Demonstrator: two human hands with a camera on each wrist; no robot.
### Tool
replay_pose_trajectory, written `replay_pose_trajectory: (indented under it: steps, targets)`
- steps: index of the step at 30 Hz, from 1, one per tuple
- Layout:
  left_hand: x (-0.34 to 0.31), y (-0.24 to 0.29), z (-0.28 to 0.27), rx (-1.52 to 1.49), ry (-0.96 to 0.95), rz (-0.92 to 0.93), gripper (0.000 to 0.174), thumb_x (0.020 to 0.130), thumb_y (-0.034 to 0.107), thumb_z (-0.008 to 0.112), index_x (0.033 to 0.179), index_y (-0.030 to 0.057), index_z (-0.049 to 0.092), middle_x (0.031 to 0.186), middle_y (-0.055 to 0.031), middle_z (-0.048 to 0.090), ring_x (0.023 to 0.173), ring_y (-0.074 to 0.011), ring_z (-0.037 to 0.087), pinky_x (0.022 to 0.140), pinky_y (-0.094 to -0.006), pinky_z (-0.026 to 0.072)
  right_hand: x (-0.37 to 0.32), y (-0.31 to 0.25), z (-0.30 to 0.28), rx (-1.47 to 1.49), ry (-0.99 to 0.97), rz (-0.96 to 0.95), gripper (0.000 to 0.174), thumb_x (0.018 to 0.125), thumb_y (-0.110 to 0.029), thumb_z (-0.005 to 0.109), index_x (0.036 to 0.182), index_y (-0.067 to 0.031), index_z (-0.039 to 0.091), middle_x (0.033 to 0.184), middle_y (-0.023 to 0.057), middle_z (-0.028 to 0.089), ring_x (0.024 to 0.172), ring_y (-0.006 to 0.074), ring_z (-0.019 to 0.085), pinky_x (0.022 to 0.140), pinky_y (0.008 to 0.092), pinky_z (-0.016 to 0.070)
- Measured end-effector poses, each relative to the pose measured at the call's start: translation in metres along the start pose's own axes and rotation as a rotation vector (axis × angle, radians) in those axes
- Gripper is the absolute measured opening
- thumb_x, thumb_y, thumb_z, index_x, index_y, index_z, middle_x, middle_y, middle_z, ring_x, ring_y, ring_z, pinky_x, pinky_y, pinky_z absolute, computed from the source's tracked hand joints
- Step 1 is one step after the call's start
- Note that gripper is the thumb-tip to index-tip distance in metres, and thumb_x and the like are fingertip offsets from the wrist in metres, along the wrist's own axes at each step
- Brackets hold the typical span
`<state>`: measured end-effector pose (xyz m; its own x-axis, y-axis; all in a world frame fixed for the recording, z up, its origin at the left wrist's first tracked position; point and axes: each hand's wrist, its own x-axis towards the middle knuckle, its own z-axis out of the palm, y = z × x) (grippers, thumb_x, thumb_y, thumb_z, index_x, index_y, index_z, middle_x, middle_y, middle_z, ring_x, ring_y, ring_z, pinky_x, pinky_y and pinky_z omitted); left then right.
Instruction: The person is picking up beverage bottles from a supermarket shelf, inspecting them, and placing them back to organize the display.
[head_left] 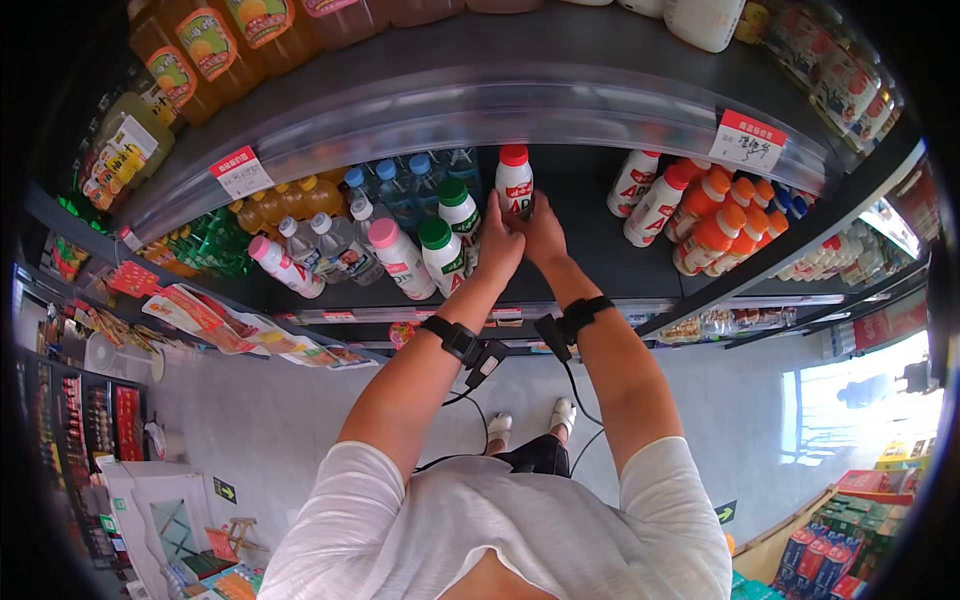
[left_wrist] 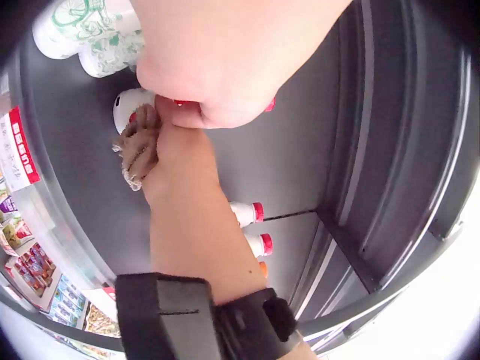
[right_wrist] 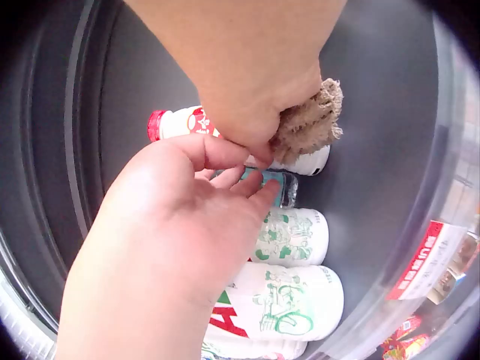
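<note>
A white bottle with a red cap [head_left: 514, 172] stands upright on the dark shelf, both hands meeting at its lower part. My left hand [head_left: 503, 243] has its fingers and thumb round the bottle; in the right wrist view that hand [right_wrist: 180, 202] shows its palm side. My right hand [head_left: 541, 232] bunches a brown cloth [right_wrist: 309, 124] against the bottle's side near the base. In the left wrist view the cloth [left_wrist: 140, 148] lies close to the bottle's white bottom [left_wrist: 129, 106]. Fingers of both hands hide much of the bottle.
Green-capped bottles [head_left: 440, 250] and a pink-capped bottle [head_left: 400, 262] stand left of the hands. To the right are other red-capped bottles [head_left: 655, 207] and orange-capped bottles [head_left: 712, 235]. An upper shelf edge with price tags [head_left: 748, 140] runs above; cables hang from the wristbands.
</note>
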<state>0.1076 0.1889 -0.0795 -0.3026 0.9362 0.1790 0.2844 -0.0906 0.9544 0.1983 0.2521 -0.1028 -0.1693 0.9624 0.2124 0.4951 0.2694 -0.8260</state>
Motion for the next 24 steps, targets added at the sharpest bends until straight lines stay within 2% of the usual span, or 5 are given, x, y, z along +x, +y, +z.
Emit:
replay_pose_trajectory:
  steps: [2,5,8,14,24]
  targets:
    - [-0.001,0.016,-0.004,-0.118,-0.051,-0.160,0.087,0.075,-0.004,0.053,0.153,0.0052,0.014,0.151,-0.0241,0.032,0.139,-0.0322,0.035,0.110,-0.0334,0.0309,0.013,0.000,0.003,-0.025,-0.021,-0.015,0.071,0.075,-0.035,0.075,0.129,-0.0037,0.043,0.117,0.0216,0.061,0.107,0.0395,0.061,0.087,0.0469,0.0502]
    - [-0.008,0.004,0.000,-0.006,-0.011,-0.001,0.088,0.076,-0.006,0.050,0.154,0.0078,0.011,0.153,-0.0247,0.028,0.144,-0.0313,0.027,0.111,-0.0306,0.0280,0.031,-0.004,0.006,-0.057,-0.060,0.039,0.067,0.076,-0.034,0.074,0.128,-0.0049,0.045,0.116,0.0216,0.062,0.106,0.0397,0.061,0.087,0.0464,0.0499]
    - [-0.016,0.006,-0.005,0.004,-0.034,-0.022,0.090,0.076,-0.008,0.048,0.154,0.0089,0.006,0.155,-0.0253,0.022,0.146,-0.0311,0.023,0.112,-0.0320,0.0247,0.045,-0.010,0.010,-0.048,-0.067,0.070,0.064,0.075,-0.032,0.075,0.126,-0.0053,0.046,0.115,0.0209,0.063,0.106,0.0384,0.062,0.087,0.0457,0.0498]
    - [-0.009,-0.016,-0.006,-0.017,-0.035,-0.006,0.095,0.076,-0.008,0.050,0.155,0.0116,0.000,0.157,-0.0250,0.018,0.147,-0.0343,0.019,0.113,-0.0385,0.0212,0.064,-0.009,0.019,0.003,-0.116,0.081,0.064,0.075,-0.031,0.075,0.125,-0.0054,0.047,0.114,0.0198,0.064,0.106,0.0357,0.063,0.088,0.0441,0.0496]
    - [-0.016,-0.020,-0.009,-0.101,-0.069,-0.026,0.092,0.076,-0.007,0.050,0.154,0.0088,0.003,0.155,-0.0266,0.022,0.145,-0.0355,0.024,0.109,-0.0367,0.0256,0.073,-0.012,0.022,-0.032,-0.143,0.139,0.071,0.075,-0.033,0.076,0.132,-0.0060,0.043,0.121,0.0191,0.062,0.111,0.0354,0.061,0.093,0.0431,0.0480]
